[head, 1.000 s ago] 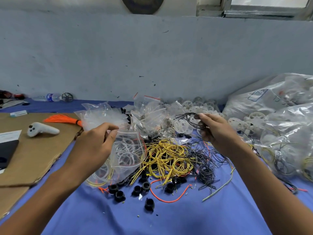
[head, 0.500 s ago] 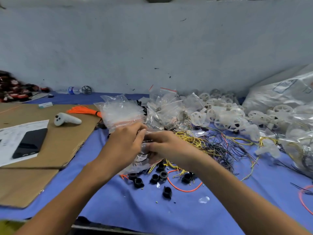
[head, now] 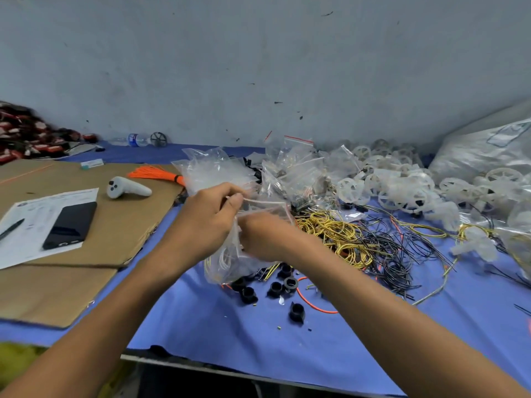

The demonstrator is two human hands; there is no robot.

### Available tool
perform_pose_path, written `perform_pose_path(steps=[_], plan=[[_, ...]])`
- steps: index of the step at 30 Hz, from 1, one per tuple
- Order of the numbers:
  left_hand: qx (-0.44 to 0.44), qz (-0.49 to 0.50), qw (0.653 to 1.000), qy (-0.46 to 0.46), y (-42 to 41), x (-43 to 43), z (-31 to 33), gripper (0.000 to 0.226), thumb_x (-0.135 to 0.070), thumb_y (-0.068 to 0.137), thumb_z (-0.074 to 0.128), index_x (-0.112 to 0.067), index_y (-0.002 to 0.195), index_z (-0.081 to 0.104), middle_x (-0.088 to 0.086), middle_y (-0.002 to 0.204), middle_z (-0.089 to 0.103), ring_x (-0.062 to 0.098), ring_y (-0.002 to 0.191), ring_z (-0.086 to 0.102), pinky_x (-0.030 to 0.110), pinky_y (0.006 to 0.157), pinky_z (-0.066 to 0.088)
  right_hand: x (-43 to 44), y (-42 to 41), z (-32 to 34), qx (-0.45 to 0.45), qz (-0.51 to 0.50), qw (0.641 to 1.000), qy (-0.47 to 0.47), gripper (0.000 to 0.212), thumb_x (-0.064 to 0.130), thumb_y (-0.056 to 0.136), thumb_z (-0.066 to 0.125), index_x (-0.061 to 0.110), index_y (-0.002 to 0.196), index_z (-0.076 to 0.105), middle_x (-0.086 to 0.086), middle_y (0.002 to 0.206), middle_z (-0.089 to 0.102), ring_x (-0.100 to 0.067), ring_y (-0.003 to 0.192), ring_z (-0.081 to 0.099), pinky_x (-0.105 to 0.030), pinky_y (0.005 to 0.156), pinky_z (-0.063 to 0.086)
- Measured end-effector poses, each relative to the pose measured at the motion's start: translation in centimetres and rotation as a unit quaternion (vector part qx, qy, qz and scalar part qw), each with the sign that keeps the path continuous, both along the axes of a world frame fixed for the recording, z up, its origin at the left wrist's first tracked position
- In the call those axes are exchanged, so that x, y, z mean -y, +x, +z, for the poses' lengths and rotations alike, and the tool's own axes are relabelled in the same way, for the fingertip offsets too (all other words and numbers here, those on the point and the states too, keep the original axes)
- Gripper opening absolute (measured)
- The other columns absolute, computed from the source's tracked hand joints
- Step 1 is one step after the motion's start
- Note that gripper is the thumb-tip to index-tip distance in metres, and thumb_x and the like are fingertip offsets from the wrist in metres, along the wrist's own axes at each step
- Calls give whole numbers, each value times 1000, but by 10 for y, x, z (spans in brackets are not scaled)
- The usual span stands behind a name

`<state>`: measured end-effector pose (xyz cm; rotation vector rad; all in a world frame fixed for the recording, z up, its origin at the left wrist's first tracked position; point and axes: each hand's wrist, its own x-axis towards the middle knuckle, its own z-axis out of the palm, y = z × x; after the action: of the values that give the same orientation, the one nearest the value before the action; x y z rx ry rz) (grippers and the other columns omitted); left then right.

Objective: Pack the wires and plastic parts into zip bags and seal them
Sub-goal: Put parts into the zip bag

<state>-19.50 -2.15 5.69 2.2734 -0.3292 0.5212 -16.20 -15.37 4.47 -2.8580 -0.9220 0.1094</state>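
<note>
While the left hand (head: pixel 207 222) holds the zip bag (head: pixel 227 265) upright over the middle of the worktop (head: pixel 230 337), its grip pinches the bag's top strip between thumb and forefinger. Right hand (head: pixel 267 237) is just beside it at the bag's mouth, fingers curled, motion-blurred. Can't tell if that grip is pinching plastic or only touching it. Bag holds white and yellow wire coils, and its bottom edge hangs over the black plastic parts (head: pixel 275 288). Yellow wires (head: pixel 336 234) are piled just right of the hands, with black wires (head: pixel 396 257) tangled further right, touching that pile. One orange wire (head: pixel 310 303) loops near the black parts. White plastic wheels (head: pixel 396 191) are heaped back right, next to loose empty bags (head: pixel 212 170). Left side: cardboard (head: pixel 120 234) carrying a white controller (head: pixel 128 189), a phone (head: pixel 71 222) on a paper sheet (head: pixel 34 216), and an orange wire bundle (head: pixel 155 173).
</note>
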Motion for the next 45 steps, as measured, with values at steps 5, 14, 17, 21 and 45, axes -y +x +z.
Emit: perform_pose_path(steps=[5,14,17,21,45], plan=[[-36,35,988,-146,19,-11,-6,21,-18,105,49,-20,104,70,-18,51,56,0,44,44,17,46,37,47,-41,50,166,24,984,60,19,10,94,47,18,104,61,-4,94,66,-28,83,60,-37,69,49],[-6,60,994,-94,21,-3,-6,18,-25,102,54,-25,103,71,-2,71,66,10,57,54,38,63,54,91,-34,-27,-72,-44,981,173,16,25,94,64,26,99,49,8,84,61,-8,71,54,-24,61,45],[4,70,994,-89,23,-8,-3,18,-25,103,52,-26,103,70,-9,57,59,8,50,47,32,58,45,97,-28,-47,-62,-40,982,173,20,28,89,70,25,84,51,8,79,57,-2,62,48,-17,53,35],[-8,78,990,-114,28,-15,1,21,-26,103,51,-24,106,71,-16,58,55,4,53,46,27,60,38,95,-30,-72,-7,-36,999,13,16,33,93,62,22,103,57,0,103,53,-22,88,51,-35,70,42],[-123,5,991,59,-3,-4,17,60,-21,78,66,-34,134,52,-6,118,51,10,57,68,34,68,61,108,-55,41,107,-15,900,421,15,54,91,55,47,94,68,21,95,57,-1,85,59,-9,70,42]])
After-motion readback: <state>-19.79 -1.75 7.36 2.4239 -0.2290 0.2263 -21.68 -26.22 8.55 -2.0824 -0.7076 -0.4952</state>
